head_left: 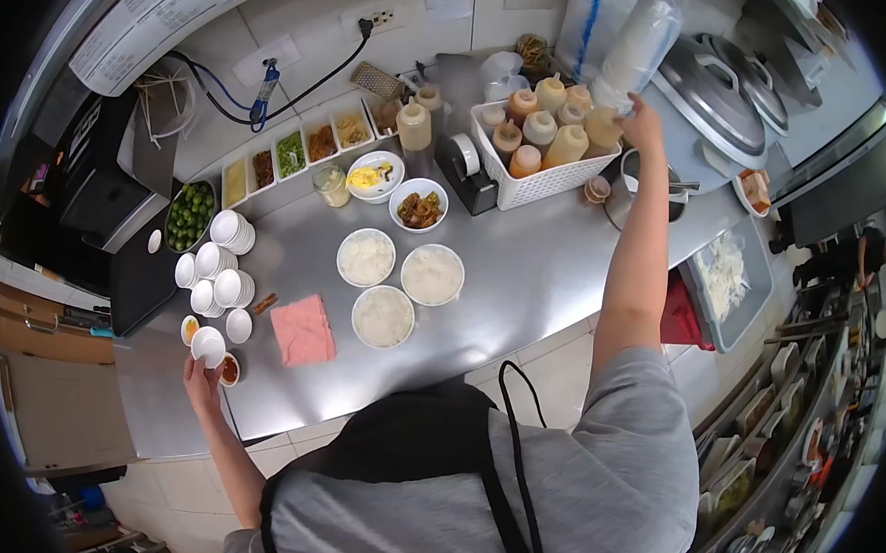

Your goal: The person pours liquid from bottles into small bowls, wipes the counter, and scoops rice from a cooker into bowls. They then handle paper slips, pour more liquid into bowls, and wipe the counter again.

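At the counter's left front, my left hand point(200, 384) pinches a small white cup point(208, 345) by its near side. A little cup of red sauce point(230, 369) sits right beside it, and another cup with something yellow point(190, 329) is just beyond. Far to the right, my right hand point(643, 125) is stretched out to the corner of a white basket point(553, 185). Its fingers close round the upper part of a squeeze bottle point(601, 133) with pale yellow contents; they are partly hidden. The bottle still stands within the basket among several other sauce bottles.
Three bowls of rice point(383, 316) stand mid-counter near a pink cloth point(303, 330). Stacked white cups point(232, 231) and green limes point(191, 216) are at left. Behind are topping containers point(291, 154), a bowl of browned food point(419, 207) and a bowl with yellow food point(374, 177).
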Action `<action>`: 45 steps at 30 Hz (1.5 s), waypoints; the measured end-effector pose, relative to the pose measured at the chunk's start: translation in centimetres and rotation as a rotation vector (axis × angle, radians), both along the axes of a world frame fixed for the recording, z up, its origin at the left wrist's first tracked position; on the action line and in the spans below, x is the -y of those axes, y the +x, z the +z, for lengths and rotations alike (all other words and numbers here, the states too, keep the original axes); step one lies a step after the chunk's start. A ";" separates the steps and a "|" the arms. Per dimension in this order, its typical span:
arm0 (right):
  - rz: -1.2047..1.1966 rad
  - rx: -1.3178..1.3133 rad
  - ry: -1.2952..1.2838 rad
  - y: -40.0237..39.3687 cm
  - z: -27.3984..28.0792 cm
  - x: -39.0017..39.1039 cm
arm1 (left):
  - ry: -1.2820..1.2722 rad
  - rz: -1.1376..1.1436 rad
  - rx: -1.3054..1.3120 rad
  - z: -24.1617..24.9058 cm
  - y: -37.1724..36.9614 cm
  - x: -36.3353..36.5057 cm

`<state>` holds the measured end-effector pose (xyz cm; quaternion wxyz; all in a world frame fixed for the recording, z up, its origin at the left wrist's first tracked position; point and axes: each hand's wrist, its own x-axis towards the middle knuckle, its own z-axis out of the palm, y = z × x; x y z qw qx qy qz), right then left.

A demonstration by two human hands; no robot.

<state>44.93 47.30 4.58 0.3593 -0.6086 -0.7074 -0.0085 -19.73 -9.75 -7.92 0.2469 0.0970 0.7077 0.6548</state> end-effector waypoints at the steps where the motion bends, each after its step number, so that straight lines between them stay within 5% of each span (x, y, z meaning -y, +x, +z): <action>1: 0.063 -0.057 -0.156 0.5 -0.9 -0.1 | 0.055 -0.022 0.065 0.4 0.7 0.1; 3: 0.130 -0.110 -0.311 0.9 -4.1 -1.4 | 0.113 -0.040 0.132 1.2 2.1 -0.3; 5: 0.196 -0.251 -0.057 0.8 -8.5 -3.7 | 0.125 -0.035 0.179 2.2 3.9 -1.3; 9: 0.104 -0.378 -0.122 -0.6 -4.9 0.3 | 0.161 -0.056 0.206 3.7 6.2 -3.3; 12: 0.319 -0.577 0.027 0.2 -1.5 0.4 | 0.177 -0.107 0.199 4.8 6.8 -4.2; 14: 0.309 -0.325 0.331 -0.8 5.2 3.5 | 0.240 -0.141 0.240 5.3 7.1 -4.5; 17: 0.463 -0.814 0.500 -4.0 11.7 7.7 | 0.273 -0.150 0.312 5.7 7.7 -5.5; 19: 0.448 -0.890 0.711 -4.6 10.0 6.4 | 0.369 -0.189 0.406 4.6 7.5 -6.2; 23: 0.378 -0.688 0.614 -8.0 6.7 9.5 | 0.481 -0.231 0.539 4.7 9.5 -8.2; 27: 0.694 -1.057 -0.266 -14.2 4.6 16.8 | 0.469 -0.334 0.571 6.1 11.7 -9.7; 35: 1.089 -0.661 -1.483 -27.4 2.0 28.8 | 0.524 -0.454 0.558 8.3 12.7 -10.8; 38: 1.041 -0.426 -1.774 -30.3 2.0 30.6 | 0.512 -0.427 0.538 8.1 12.7 -10.2; 45: 0.943 -0.255 -1.949 -33.2 0.1 31.5 | 0.501 -0.381 0.529 7.3 12.3 -8.8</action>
